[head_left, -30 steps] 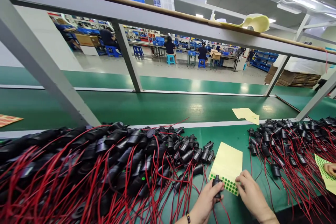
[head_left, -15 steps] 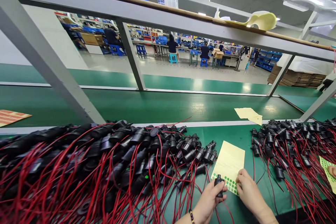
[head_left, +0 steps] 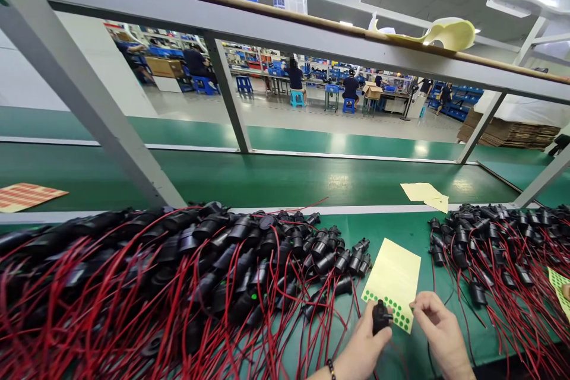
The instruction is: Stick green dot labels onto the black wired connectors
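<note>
My left hand, with a beaded bracelet at the wrist, grips a small black cylindrical part that has a thin red wire. Just beyond it lies a pale yellow sticker sheet with rows of round green dots along its near edge. My right hand is at the sheet's right edge, thumb and forefinger pinched together; what they hold, if anything, is too small to make out. To the left spreads a big heap of similar black parts with red wires.
A second heap of black parts lies at right, beside another person's fingers and a green-dotted sheet. Pale paper pieces and a red-patterned sheet lie behind. A metal shelf frame stands over the green bench.
My right hand has drawn back slightly from the dots, its fingers now pinched at the sheet's edge. My left hand has turned the black part, tilting it.
</note>
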Tool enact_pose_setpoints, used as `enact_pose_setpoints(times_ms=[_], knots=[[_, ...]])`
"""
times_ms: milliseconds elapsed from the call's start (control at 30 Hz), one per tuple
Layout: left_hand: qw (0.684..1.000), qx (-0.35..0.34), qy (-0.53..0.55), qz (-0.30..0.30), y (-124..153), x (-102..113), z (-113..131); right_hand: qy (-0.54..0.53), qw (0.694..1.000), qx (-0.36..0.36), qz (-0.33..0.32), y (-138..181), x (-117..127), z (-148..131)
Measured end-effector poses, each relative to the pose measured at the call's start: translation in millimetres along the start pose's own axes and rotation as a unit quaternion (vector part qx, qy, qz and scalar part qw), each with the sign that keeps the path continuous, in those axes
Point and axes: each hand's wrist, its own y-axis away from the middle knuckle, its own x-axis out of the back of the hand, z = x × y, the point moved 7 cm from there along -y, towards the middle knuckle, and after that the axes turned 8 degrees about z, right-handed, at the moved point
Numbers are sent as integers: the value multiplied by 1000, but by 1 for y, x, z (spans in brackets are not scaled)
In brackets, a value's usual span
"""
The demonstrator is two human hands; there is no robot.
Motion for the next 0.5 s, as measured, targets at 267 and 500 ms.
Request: enact_pose_setpoints(times_ms=[267,500], knots=[[974,-145,-173,-17,15,-20,25,-131,990,-54,-5,29,-9,-24],[963,-153,-224,-13,20,-25,34,-116,988,-26,97,41,-13,-38]])
